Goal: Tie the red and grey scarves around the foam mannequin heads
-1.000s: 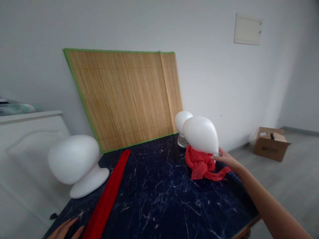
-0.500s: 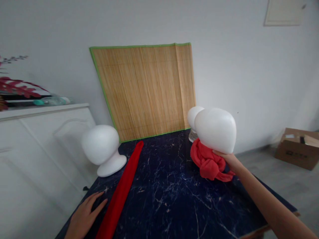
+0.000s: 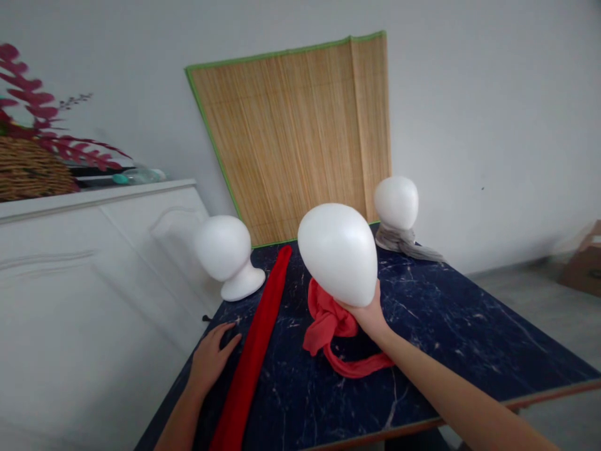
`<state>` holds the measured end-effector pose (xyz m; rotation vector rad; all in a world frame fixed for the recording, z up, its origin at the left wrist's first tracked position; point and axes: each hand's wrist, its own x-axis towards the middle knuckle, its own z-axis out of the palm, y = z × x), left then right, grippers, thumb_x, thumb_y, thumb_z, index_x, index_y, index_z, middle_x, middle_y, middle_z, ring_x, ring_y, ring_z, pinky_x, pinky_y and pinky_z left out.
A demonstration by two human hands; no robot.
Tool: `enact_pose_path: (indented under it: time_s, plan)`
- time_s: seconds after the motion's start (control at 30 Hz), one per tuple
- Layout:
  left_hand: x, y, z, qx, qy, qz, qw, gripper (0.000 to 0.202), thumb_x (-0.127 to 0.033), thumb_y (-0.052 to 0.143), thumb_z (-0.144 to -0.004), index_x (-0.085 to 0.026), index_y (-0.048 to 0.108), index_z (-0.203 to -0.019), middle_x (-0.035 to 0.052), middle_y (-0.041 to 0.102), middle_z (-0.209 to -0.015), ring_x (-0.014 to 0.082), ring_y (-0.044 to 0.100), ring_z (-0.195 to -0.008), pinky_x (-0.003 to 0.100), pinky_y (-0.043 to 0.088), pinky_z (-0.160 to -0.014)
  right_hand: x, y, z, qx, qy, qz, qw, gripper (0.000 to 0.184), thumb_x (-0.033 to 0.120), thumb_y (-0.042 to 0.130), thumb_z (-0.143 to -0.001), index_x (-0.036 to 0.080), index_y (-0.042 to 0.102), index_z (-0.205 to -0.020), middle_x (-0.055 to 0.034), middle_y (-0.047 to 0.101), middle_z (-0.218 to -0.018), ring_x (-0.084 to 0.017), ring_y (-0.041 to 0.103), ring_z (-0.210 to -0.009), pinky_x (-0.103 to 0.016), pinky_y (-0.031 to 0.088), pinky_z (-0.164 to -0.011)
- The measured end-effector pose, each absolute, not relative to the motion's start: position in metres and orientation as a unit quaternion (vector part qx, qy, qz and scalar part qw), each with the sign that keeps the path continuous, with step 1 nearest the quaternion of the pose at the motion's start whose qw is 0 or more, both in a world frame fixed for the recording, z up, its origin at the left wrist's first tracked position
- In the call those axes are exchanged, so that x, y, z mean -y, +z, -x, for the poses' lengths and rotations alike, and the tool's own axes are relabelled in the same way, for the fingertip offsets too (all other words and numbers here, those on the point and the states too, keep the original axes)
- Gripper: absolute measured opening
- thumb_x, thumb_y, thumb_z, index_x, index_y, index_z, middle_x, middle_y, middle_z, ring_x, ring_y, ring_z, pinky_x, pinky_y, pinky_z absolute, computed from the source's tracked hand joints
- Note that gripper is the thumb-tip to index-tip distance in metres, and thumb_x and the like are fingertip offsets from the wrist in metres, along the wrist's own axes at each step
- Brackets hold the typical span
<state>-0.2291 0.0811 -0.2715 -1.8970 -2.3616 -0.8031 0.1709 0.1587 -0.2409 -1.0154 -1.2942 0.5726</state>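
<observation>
My right hand (image 3: 372, 311) grips a white foam mannequin head (image 3: 339, 249) near the base of its skull. A coral-red scarf (image 3: 328, 319) is wrapped around its neck, with a loose tail curving over the tabletop toward my wrist. My left hand (image 3: 211, 356) rests on the dark table with fingers apart, holding nothing. Beside it lies a long folded red cloth (image 3: 256, 341), running from the near edge toward the back. A bare white mannequin head (image 3: 224, 247) stands beyond my left hand.
At the back right stands another white mannequin head (image 3: 397, 202) with a grey scarf (image 3: 399, 241) at its neck. A bamboo mat (image 3: 295, 144) leans on the wall behind the dark marbled table (image 3: 460, 326). A white cabinet (image 3: 117, 313) adjoins the left side; a cardboard box (image 3: 585, 263) sits at right.
My right hand has moved the scarfed head leftward and turned it, so it no longer overlaps the grey-scarfed one. The coral tail now lies spread. The camera view has shifted; my left hand stays on the table.
</observation>
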Motion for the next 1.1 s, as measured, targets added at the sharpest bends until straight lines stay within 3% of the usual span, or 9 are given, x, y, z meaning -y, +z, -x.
enact_pose_path:
  time_s: [0.1,0.23,0.33,0.47,0.57,0.73,0.87,1.0,1.1]
  plan:
    - [-0.082,-0.269,0.224,0.761,-0.259,0.595,0.016,0.058,-0.057,0.041,-0.080,-0.016,0.058,-0.117,0.0122,0.059,-0.125,0.0290,0.053,-0.119,0.045,0.037,-0.107,-0.165,-0.253,-0.172,0.591,0.196,0.504,0.598,0.082,0.060,0.073,-0.061,0.018,0.047,-0.126,-0.0165,0.047,-0.128,-0.035,0.045,-0.120,-0.054,0.037,-0.101]
    - [-0.081,-0.253,0.198,0.764,-0.331,0.553,0.041,0.057,-0.053,0.044,-0.080,-0.014,0.055,-0.121,0.0155,0.058,-0.124,0.0317,0.053,-0.118,0.048,0.039,-0.103,-0.162,-0.256,-0.183,0.619,0.193,0.517,0.559,0.079,0.057,0.066,-0.069,0.018,0.041,-0.132,-0.0162,0.044,-0.129,-0.034,0.041,-0.121,-0.053,0.037,-0.100]
    - [-0.071,-0.225,0.146,0.710,-0.426,0.559,0.039,0.046,-0.049,0.044,-0.084,-0.017,0.057,-0.115,0.0119,0.061,-0.116,0.0272,0.056,-0.111,0.044,0.042,-0.101,-0.150,-0.251,-0.198,0.644,0.183,0.493,0.556,0.063,0.048,0.058,-0.078,0.019,0.042,-0.131,-0.0135,0.047,-0.127,-0.030,0.042,-0.121,-0.049,0.036,-0.102]
    - [-0.054,-0.196,0.039,0.633,-0.432,0.639,-0.062,0.029,-0.046,0.045,-0.089,-0.025,0.060,-0.102,0.0031,0.066,-0.100,0.0192,0.063,-0.093,0.033,0.049,-0.086,-0.133,-0.241,-0.221,0.768,0.087,0.447,0.451,0.032,0.026,0.049,-0.085,0.020,0.056,-0.116,-0.0077,0.060,-0.102,-0.022,0.057,-0.090,-0.035,0.046,-0.081]
    - [-0.055,-0.197,-0.031,0.627,-0.365,0.689,0.004,0.031,-0.048,0.053,-0.085,-0.025,0.057,-0.104,0.0047,0.064,-0.101,0.0226,0.060,-0.097,0.036,0.047,-0.085,-0.128,-0.237,-0.227,0.855,-0.052,0.399,0.327,0.035,0.017,0.043,-0.088,0.022,0.058,-0.119,-0.0058,0.065,-0.091,-0.019,0.059,-0.074,-0.030,0.043,-0.067]
    - [-0.075,-0.216,-0.075,0.691,-0.283,0.662,0.072,0.027,-0.042,0.055,-0.083,-0.020,0.057,-0.099,0.0129,0.062,-0.100,0.0299,0.059,-0.098,0.041,0.046,-0.080,-0.140,-0.233,-0.218,0.882,-0.127,0.383,0.242,0.042,0.015,0.042,-0.089,0.021,0.053,-0.129,-0.0083,0.069,-0.094,-0.019,0.062,-0.070,-0.028,0.041,-0.059]
    - [-0.080,-0.218,-0.061,0.696,-0.258,0.669,0.039,0.022,-0.028,0.052,-0.084,-0.021,0.058,-0.103,0.0125,0.064,-0.105,0.0281,0.060,-0.099,0.038,0.045,-0.081,-0.146,-0.229,-0.214,0.891,-0.110,0.381,0.220,0.032,0.016,0.041,-0.091,0.017,0.061,-0.116,-0.0101,0.070,-0.088,-0.019,0.063,-0.071,-0.026,0.042,-0.060]
    - [-0.075,-0.210,-0.026,0.732,-0.254,0.632,-0.010,0.033,-0.034,0.048,-0.086,-0.020,0.054,-0.115,0.0126,0.065,-0.115,0.0272,0.062,-0.103,0.035,0.045,-0.080,-0.148,-0.230,-0.228,0.898,-0.068,0.370,0.230,0.028,0.014,0.041,-0.090,0.017,0.063,-0.107,-0.0101,0.069,-0.088,-0.020,0.064,-0.078,-0.026,0.045,-0.066]
    - [-0.078,-0.202,0.009,0.765,-0.221,0.605,-0.003,0.032,-0.039,0.045,-0.087,-0.021,0.055,-0.112,0.0119,0.068,-0.109,0.0277,0.064,-0.101,0.033,0.045,-0.077,-0.157,-0.234,-0.247,0.896,-0.022,0.371,0.243,0.030,0.014,0.041,-0.089,0.019,0.061,-0.111,-0.0090,0.069,-0.100,-0.021,0.064,-0.089,-0.028,0.047,-0.075]
